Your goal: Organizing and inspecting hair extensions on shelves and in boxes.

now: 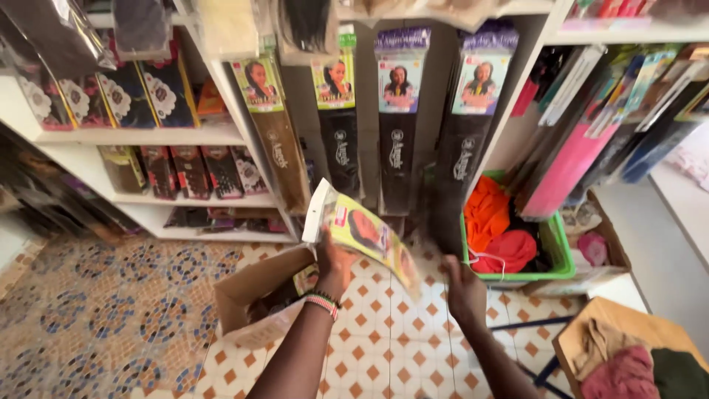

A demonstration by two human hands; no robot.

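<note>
My left hand (334,264) grips a flat pack of hair extensions (363,233) with a yellow-green label, lifted above an open cardboard box (251,290) on the tiled floor. A beaded band circles that wrist. My right hand (463,287) hovers blurred just right of the pack's lower end, fingers loosely apart, holding nothing that I can see. Several long dark hair packs (399,118) hang upright against the wall straight ahead.
White shelves (140,135) at the left carry rows of packaged hair. A green basket (555,255) with orange and red cloth stands at the right, beside pink and blue leaning packs (583,148). A wooden stool (635,325) with clothes sits at the lower right.
</note>
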